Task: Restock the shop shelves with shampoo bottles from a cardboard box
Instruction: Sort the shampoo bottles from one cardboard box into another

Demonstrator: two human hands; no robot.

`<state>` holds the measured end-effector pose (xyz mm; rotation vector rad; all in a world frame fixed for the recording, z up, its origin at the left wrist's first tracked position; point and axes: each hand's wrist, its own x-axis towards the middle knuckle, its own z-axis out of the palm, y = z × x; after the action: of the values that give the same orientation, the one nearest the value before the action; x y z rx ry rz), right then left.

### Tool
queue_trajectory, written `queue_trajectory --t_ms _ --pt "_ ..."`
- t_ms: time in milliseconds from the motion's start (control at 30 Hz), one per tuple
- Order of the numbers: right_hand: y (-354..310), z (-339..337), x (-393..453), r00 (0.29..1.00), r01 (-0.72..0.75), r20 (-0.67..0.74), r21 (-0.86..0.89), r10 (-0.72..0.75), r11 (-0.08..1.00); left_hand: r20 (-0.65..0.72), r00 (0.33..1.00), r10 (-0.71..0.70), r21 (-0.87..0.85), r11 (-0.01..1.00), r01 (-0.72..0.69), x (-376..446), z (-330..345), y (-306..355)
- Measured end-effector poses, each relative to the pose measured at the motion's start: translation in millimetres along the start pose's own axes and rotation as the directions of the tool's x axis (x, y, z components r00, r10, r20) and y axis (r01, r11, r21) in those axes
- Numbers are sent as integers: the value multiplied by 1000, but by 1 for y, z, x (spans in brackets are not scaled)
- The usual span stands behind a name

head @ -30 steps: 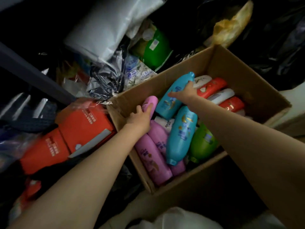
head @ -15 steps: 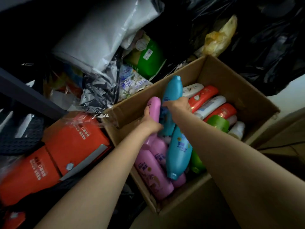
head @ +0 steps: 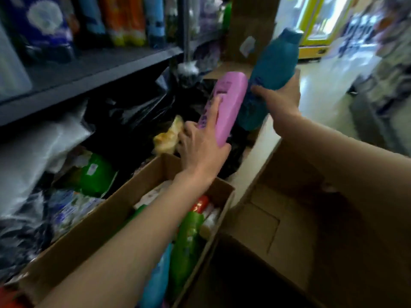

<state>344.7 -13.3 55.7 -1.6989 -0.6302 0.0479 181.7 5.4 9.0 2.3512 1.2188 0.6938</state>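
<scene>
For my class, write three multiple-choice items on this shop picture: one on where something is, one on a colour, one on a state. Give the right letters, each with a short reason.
1. Where is the green bottle?
A. In the cardboard box
B. On the shelf
C. In the right hand

2. What colour is the bottle held by the left hand?
A. Orange
B. Pink
C. White

3. What state is the teal bottle in?
A. Lying in the box
B. Standing on the shelf
C. Lifted in the right hand

Answers:
1 A, it lies among other bottles between the box walls.
2 B, the left hand's fingers wrap the pink bottle.
3 C, the right hand grips its lower part, clear of the box.
</scene>
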Motion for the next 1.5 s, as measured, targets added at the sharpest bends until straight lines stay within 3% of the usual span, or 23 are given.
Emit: queue_trajectory --t_ms 133,233,333,433,533,700,833,900,1000,1033,1167,1233,1300,1333,1400,1433,1500 --pt "22 -100 35 991 -78 -118 -73 69 994 66 955 289 -10 957 -289 -20 25 88" --pt "67 -150 39 954 -287 -154 -224 257 932 236 908 346 37 931 -364 -38 67 130" --pt "128 -166 13 925 -369 -124 -527 360 766 475 853 215 49 962 -270 -49 118 137" --pt "174 -151 -10 856 -429 -48 -620 514 657 650 759 -30 87 996 -36 -50 163 118" --pt "211 -123 -27 781 -447 15 -685 624 575 710 657 -254 219 966 136 -49 197 94" --pt "263 -91 -67 704 -340 142 -793 696 505 734 509 -450 455 882 123 -43 234 71" --pt "295 -87 -90 661 -278 180 -843 729 461 696 596 -400 451 890 70 -26 250 81" --pt "304 -88 -94 656 -237 212 -854 724 464 716 553 -426 467 881 74 -22 256 80" --pt "310 -91 -93 655 -187 236 -870 718 457 790 428 -439 440 892 104 -29 264 71" --pt "310 -92 -91 662 -156 246 -878 708 452 799 426 -425 427 899 95 -33 266 70" --pt "304 -97 -76 702 -47 298 -887 647 459 807 543 -231 392 898 -201 -44 266 74" --pt "289 -99 -63 745 -31 299 -877 596 479 772 633 -52 370 846 -383 -42 252 84" --pt "266 -99 -45 836 -38 285 -823 470 567 661 719 215 332 776 -537 -36 225 95" --pt "248 -98 -36 891 -51 258 -762 374 645 556 737 383 300 735 -609 -33 206 101" --pt "208 -90 -19 973 -3 185 -594 140 805 249 711 657 247 667 -703 -29 162 104" --pt "185 -83 -13 990 59 143 -527 20 848 92 691 717 227 661 -715 -26 137 102" --pt "135 -60 -8 981 192 58 -418 -184 888 -143 703 696 150 718 -680 -19 90 87"
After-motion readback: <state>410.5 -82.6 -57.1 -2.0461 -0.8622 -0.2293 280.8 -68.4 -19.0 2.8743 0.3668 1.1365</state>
